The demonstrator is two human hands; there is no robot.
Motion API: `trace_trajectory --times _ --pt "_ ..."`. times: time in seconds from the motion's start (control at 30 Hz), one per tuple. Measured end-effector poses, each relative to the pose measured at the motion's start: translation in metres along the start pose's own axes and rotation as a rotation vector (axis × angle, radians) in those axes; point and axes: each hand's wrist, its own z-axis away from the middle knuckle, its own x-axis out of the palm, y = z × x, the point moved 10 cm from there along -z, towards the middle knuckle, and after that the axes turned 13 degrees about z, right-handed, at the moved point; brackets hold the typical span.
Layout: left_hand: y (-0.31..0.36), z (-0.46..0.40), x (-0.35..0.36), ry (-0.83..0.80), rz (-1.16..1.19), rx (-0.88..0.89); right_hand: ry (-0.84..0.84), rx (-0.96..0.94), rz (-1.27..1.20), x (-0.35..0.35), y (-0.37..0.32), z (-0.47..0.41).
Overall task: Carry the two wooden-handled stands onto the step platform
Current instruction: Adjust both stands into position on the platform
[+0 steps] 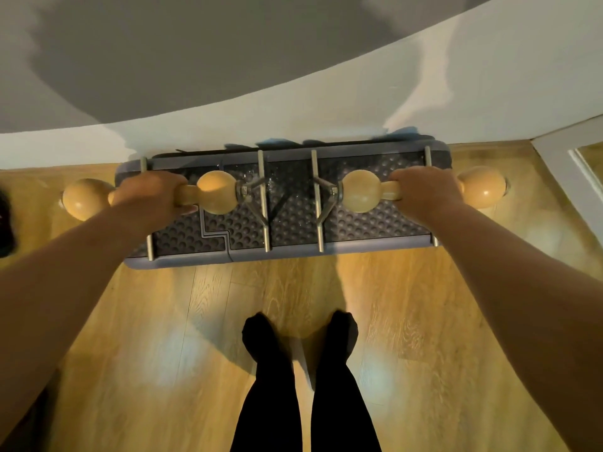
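Observation:
A dark studded step platform [290, 223] with a grey rim lies on the wood floor against the wall. Two stands with bulbous wooden handles and steel legs are over it. My left hand [153, 197] is closed around the middle of the left stand's handle [217, 192]. My right hand [424, 190] grips the middle of the right stand's handle [360, 190]. Each stand's steel foot bars span the platform from back to front. The inner bars [263, 203] lie close together near the platform's centre. I cannot tell whether the bars rest on the surface.
A white wall [293, 93] rises right behind the platform. My two feet in black socks [261, 334] stand on the wood floor in front of it. A white door frame [567, 164] is at the right, a dark object [5, 223] at the left edge.

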Motion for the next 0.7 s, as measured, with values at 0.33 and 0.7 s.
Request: trace_trajectory --times 0.33,0.7 --pt "0.024 0.009 0.001 -0.023 -0.040 0.036 -0.033 -0.024 -0.029 0.003 0.001 -0.002" --pt "0.055 0.013 0.014 -0.085 0.052 0.008 0.001 -0.053 -0.037 -0.002 -0.014 -0.005"
